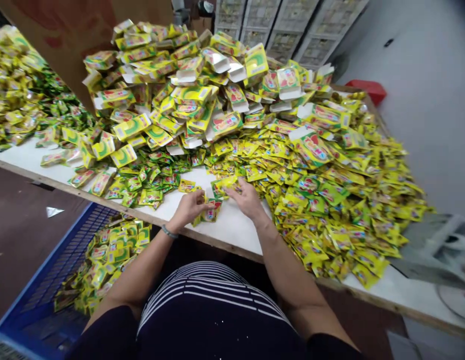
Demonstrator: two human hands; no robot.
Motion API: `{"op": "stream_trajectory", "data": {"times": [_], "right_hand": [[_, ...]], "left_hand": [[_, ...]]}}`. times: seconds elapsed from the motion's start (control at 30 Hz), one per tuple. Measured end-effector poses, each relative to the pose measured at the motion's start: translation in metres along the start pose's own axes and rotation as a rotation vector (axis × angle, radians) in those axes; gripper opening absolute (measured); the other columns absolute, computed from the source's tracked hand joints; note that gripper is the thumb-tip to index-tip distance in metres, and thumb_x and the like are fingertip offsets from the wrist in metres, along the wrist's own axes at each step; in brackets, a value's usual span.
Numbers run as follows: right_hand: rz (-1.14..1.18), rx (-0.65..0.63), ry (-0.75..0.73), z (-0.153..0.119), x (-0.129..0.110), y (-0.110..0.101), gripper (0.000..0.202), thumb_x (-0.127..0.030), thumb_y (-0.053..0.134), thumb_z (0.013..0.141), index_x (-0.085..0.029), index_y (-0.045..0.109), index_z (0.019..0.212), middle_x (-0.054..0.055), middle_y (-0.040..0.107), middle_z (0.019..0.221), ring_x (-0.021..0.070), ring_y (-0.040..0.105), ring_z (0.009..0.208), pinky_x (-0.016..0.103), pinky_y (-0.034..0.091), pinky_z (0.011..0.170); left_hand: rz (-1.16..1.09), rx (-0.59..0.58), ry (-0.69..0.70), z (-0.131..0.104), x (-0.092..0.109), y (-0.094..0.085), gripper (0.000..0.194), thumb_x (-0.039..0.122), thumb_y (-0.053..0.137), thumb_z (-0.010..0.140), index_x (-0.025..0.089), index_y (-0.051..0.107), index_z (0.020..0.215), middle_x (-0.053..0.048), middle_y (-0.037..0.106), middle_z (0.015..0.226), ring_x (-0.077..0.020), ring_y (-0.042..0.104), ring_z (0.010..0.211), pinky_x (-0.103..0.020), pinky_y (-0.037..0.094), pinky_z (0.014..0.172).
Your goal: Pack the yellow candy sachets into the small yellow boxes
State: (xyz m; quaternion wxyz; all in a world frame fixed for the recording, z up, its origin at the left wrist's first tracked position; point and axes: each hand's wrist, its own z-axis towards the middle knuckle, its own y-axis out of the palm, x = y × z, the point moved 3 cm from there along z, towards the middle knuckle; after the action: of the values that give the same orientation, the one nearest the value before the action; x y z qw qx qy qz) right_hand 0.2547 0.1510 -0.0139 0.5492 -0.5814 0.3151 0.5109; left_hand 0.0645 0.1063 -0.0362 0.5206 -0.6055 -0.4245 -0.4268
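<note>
Near the table's front edge, my left hand (189, 207) has its fingers curled and its thumb over a small green and red sachet (212, 212). Part of a yellow sachet (196, 220) shows just below those fingers. To the right, my right hand (247, 201) pinches a yellow sachet (230, 183) between thumb and fingers. A green-edged sachet lies against its left end, partly hidden. Another yellow sachet (186, 186) rests on the white tabletop (232, 225) just beyond my left hand.
Yellow sachets (330, 225) are heaped on the right, green sachets (150, 182) on the left. Behind them rises a pile of small yellow cartons (187, 95), many with open flaps. A blue crate (45, 280) with filled cartons stands below left. A large cardboard box (67, 35) leans behind.
</note>
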Motion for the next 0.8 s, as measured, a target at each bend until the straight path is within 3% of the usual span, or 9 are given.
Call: {"op": "stream_trajectory", "data": {"times": [0.07,0.17,0.27,0.4,0.57,0.7,0.8], "right_hand": [[-0.24,-0.078,0.012,0.003,-0.003,-0.012,0.03,-0.044,0.067,0.084,-0.018,0.066,0.098,0.006,0.071,0.09,0.0224,0.064,0.086,0.033,0.049,0.079],[-0.465,-0.267,-0.003,0.007,-0.003,-0.024,0.024,-0.038,0.069,0.083,-0.018,0.069,0.095,0.007,0.072,0.09,0.0229,0.063,0.084,0.031,0.046,0.077],[-0.517,-0.457,-0.081,0.01,-0.006,-0.025,0.021,-0.033,0.072,0.082,-0.02,0.071,0.098,0.006,0.073,0.097,0.0218,0.064,0.088,0.028,0.044,0.077],[-0.538,-0.556,-0.178,0.015,-0.02,-0.018,0.011,-0.028,0.075,0.078,-0.019,0.071,0.083,0.004,0.07,0.089,0.0187,0.06,0.081,0.026,0.04,0.072],[-0.431,-0.485,-0.198,0.012,-0.021,-0.01,0.018,-0.031,0.078,0.075,-0.018,0.068,0.083,-0.002,0.063,0.076,0.014,0.052,0.07,0.024,0.035,0.066],[-0.459,-0.335,-0.183,-0.004,-0.009,-0.012,0.021,-0.036,0.076,0.078,-0.018,0.066,0.076,-0.001,0.06,0.073,0.015,0.051,0.069,0.026,0.035,0.065],[-0.504,-0.253,-0.23,-0.017,-0.009,-0.015,0.02,-0.038,0.07,0.086,-0.018,0.069,0.079,0.005,0.062,0.086,0.0183,0.054,0.078,0.03,0.039,0.072]], "left_hand": [[-0.102,-0.092,-0.042,-0.003,-0.003,0.017,0.045,0.044,0.082,0.065,0.019,0.045,0.069,0.009,0.037,0.056,-0.0077,0.037,0.052,-0.021,0.029,0.052],[-0.185,-0.15,-0.115,-0.008,-0.007,0.027,0.047,0.046,0.084,0.062,0.018,0.047,0.073,0.009,0.037,0.057,-0.0066,0.035,0.053,-0.021,0.027,0.051],[-0.225,-0.173,-0.147,-0.012,-0.01,0.03,0.048,0.046,0.085,0.06,0.017,0.052,0.079,0.008,0.042,0.061,-0.0069,0.04,0.056,-0.021,0.03,0.054],[-0.256,-0.246,-0.123,-0.018,-0.004,0.033,0.044,0.042,0.085,0.062,0.014,0.058,0.084,0.009,0.038,0.06,-0.006,0.038,0.055,-0.02,0.03,0.054],[-0.296,-0.282,-0.083,-0.023,0.006,0.032,0.04,0.04,0.085,0.063,0.013,0.058,0.075,0.009,0.036,0.058,-0.0046,0.032,0.053,-0.019,0.025,0.05],[-0.38,-0.265,-0.133,-0.024,-0.001,0.033,0.044,0.04,0.087,0.059,0.014,0.057,0.079,0.009,0.042,0.058,-0.0059,0.041,0.054,-0.019,0.032,0.053],[-0.395,-0.251,-0.141,-0.024,-0.009,0.037,0.046,0.04,0.087,0.059,0.013,0.06,0.085,0.007,0.053,0.063,-0.0078,0.05,0.058,-0.02,0.038,0.057]]}}
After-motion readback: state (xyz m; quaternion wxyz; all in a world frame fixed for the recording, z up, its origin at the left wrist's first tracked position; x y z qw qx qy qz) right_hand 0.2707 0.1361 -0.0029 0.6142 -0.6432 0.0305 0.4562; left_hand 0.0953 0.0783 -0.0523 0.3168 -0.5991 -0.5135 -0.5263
